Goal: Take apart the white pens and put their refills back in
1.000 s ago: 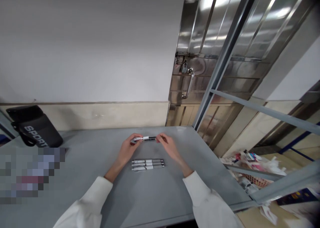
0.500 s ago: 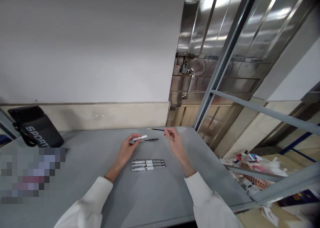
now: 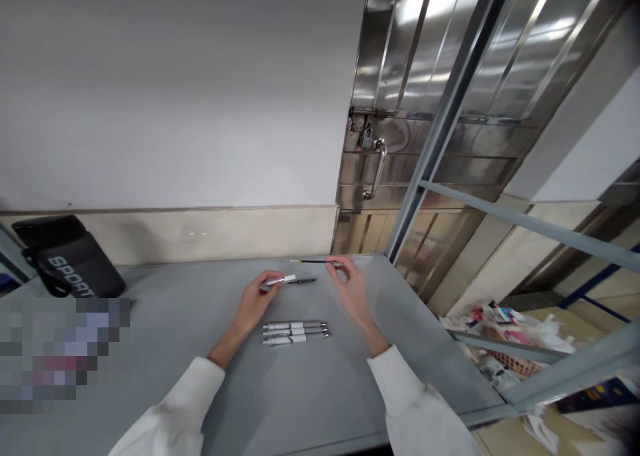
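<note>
Now that the thin black ink refill (image 3: 310,261) has come out of the white plastic pen barrel (image 3: 278,281), the right hand (image 3: 350,289) pinches it above the grey table (image 3: 150,349), the left hand (image 3: 256,297) grips the barrel, and a black tip piece (image 3: 303,281) lies between; three white pens (image 3: 296,332) wait nearer.

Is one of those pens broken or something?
It is apart, not clearly broken. The left hand holds a white pen barrel, with a dark piece beside its tip. The right hand pinches a thin refill on its own. Three whole pens lie neatly together on the table.
</note>
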{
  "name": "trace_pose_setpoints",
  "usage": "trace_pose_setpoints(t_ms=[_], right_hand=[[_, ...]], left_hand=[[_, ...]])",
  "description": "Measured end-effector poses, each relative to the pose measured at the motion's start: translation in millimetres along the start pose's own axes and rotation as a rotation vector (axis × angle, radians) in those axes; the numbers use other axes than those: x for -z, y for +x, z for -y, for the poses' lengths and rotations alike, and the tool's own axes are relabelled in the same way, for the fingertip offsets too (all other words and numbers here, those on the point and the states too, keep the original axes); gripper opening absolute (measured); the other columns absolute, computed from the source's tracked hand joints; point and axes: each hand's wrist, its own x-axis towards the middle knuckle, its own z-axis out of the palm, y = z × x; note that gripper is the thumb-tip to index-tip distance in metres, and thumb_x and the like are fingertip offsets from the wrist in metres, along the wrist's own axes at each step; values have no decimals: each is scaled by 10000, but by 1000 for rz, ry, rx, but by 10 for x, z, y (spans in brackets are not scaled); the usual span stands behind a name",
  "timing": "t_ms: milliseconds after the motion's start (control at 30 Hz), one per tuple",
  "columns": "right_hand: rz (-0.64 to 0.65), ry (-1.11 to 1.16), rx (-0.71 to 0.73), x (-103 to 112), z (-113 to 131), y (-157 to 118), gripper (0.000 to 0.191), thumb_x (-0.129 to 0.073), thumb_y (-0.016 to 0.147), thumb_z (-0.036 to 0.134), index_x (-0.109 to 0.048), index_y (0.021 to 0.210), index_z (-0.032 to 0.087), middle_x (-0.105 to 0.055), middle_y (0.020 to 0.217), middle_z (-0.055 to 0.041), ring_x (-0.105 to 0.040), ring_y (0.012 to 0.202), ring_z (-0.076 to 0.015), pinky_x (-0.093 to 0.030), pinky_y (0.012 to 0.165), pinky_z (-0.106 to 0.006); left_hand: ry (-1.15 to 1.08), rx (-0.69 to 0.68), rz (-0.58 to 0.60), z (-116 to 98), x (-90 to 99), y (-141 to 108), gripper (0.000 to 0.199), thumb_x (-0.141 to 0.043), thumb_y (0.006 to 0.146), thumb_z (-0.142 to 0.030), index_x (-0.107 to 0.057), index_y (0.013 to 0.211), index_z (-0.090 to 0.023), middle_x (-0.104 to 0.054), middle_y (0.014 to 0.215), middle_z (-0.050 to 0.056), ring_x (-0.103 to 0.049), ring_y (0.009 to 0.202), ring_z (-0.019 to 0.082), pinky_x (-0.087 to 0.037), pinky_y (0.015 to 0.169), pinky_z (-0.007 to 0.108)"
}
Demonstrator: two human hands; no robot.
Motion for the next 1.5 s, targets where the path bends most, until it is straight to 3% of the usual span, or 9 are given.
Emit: trace_pose_setpoints(t_ms=[467, 867, 1000, 1500], right_hand=[[-2, 31, 15, 8, 6, 1, 241, -563, 892, 422, -683, 957, 223, -642, 996, -74, -618, 927, -210, -510, 832, -345], [7, 21, -20, 14, 15, 3, 268, -538, 897, 469, -676, 943, 243, -639, 988, -77, -609, 924, -224, -510, 821, -361], [-6, 56, -41, 11, 12, -1, 265, -547, 889, 487, -657, 886, 246, -638, 939, -63, -620, 833, -220, -506, 794, -370], [10, 55, -134, 29, 11, -25, 473, -443, 923, 577, -540, 618, 228, -578, 659, -23, -535, 616, -175, -445, 626, -309]], left_hand=[[-8, -10, 11, -18, -6, -3, 291, -558, 869, -441, -683, 1003, -216, -714, 1011, 30, -633, 890, 192, -439, 651, 234], [6, 2, 16, -20, -8, -2, 301, -557, 860, -461, -683, 1003, -227, -711, 989, 20, -608, 782, 176, -436, 638, 244], [11, -3, 18, -37, -6, -4, 307, -554, 855, -467, -685, 993, -226, -715, 1000, 23, -618, 839, 189, -436, 653, 242], [7, 3, 28, -50, -10, -14, 319, -548, 867, -468, -683, 1012, -218, -702, 950, 14, -573, 707, 157, -416, 623, 238]])
